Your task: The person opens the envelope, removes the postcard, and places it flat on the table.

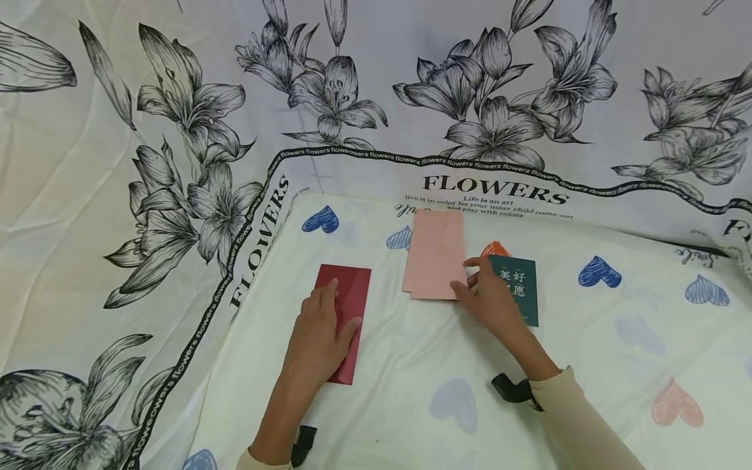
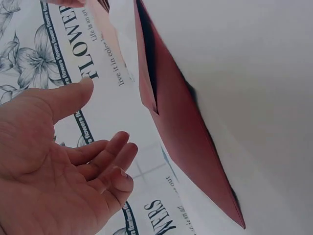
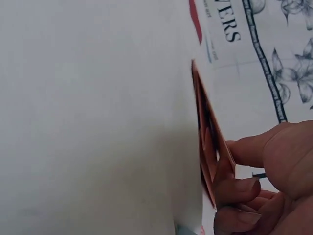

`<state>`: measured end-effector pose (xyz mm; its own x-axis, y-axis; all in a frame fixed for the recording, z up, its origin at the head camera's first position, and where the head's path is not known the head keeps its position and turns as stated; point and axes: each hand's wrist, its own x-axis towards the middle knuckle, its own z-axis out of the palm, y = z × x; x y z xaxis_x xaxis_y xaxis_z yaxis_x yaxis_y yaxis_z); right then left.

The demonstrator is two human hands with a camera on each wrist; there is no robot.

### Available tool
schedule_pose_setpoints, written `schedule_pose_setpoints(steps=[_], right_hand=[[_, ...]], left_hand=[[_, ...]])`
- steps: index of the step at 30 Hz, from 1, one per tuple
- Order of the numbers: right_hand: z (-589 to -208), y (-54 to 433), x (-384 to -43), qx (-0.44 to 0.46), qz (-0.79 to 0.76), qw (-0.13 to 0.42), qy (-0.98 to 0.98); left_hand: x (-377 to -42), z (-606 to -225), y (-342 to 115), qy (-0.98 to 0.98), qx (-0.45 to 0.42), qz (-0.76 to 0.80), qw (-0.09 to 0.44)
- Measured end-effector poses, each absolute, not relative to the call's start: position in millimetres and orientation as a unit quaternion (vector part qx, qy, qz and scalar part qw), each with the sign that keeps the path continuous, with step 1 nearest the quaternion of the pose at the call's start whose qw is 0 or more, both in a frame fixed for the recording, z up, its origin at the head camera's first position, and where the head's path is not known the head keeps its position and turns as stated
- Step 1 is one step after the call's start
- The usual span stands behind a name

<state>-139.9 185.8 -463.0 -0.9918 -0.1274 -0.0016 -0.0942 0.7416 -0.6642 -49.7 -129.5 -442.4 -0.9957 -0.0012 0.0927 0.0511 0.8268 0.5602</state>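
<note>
A dark red paper envelope (image 1: 354, 290) lies on the left side of the cloth. Over it is my left hand (image 1: 314, 333), fingers loosely bent; the left wrist view shows a gap between that hand and the red envelope, whose mouth stands slightly parted. Pink envelopes (image 1: 437, 254), stacked a little out of line, lie at the middle. My right hand (image 1: 492, 300) pinches their lower right edge between thumb and fingers, and the right wrist view shows the pink paper (image 3: 207, 147) raised there. Partly under this hand is a dark green card (image 1: 527, 303) with white characters.
A pale cloth (image 1: 399, 418) with printed hearts covers the surface. Behind it hangs or lies a white sheet (image 1: 376, 39) with black line-drawn flowers and lettering. Black camera straps (image 1: 511, 388) show at both wrists.
</note>
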Motion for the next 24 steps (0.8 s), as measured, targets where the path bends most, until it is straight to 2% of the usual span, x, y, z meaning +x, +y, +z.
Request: schedule_pose_setpoints(steps=[16, 24], right_hand=[[-439.0, 188.9, -97.3, -0.101, -0.400, -0.058, 0.909], [-418.2, 179.8, -67.3, -0.115, -0.414, -0.069, 0.900]], left_hand=[[-50.0, -442.0, -119.2, -0.945, -0.033, -0.322, 0.038], [-49.1, -439.0, -113.5, -0.933, -0.039, -0.356, 0.028]])
